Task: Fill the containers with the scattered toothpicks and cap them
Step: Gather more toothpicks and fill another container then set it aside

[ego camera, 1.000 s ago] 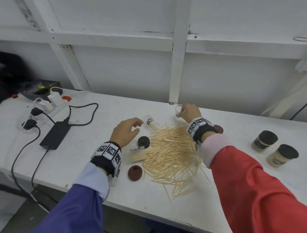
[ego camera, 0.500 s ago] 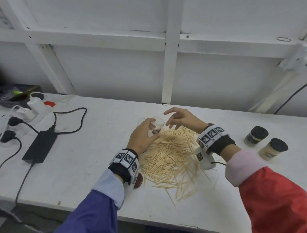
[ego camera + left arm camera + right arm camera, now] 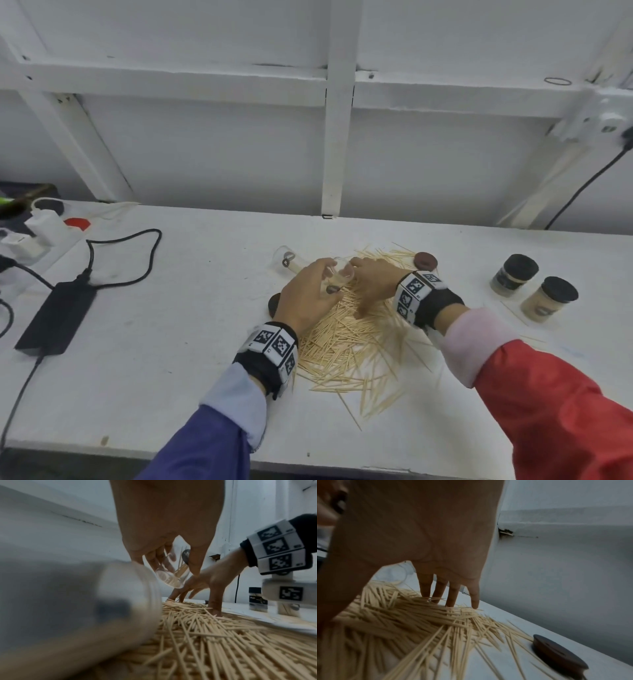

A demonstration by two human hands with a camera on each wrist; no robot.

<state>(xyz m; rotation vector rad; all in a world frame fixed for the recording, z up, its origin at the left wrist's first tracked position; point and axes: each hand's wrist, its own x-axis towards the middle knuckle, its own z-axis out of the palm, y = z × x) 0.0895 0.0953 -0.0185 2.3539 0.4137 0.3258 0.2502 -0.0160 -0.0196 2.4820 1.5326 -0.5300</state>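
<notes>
Surface: white surface [image 3: 171,342] against a white framed wall.
Toothpicks: toothpicks [image 3: 352,339] heaped mid-surface toward the front edge, lying flat.
Container: clear container [image 3: 337,277] tilted over the heap's far side.
Left hand: left hand [image 3: 308,296] grasps the container.
Right hand: right hand [image 3: 375,286], fingers straight, presses the heap directly right of the container; nearer hand for scooping.
Done: two capped containers [image 3: 534,291] toward the right edge.

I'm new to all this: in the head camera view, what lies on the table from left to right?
Power brick → empty jar lying on its side → left hand holding a clear jar → right hand on the toothpicks → brown cap → two capped jars.
</notes>
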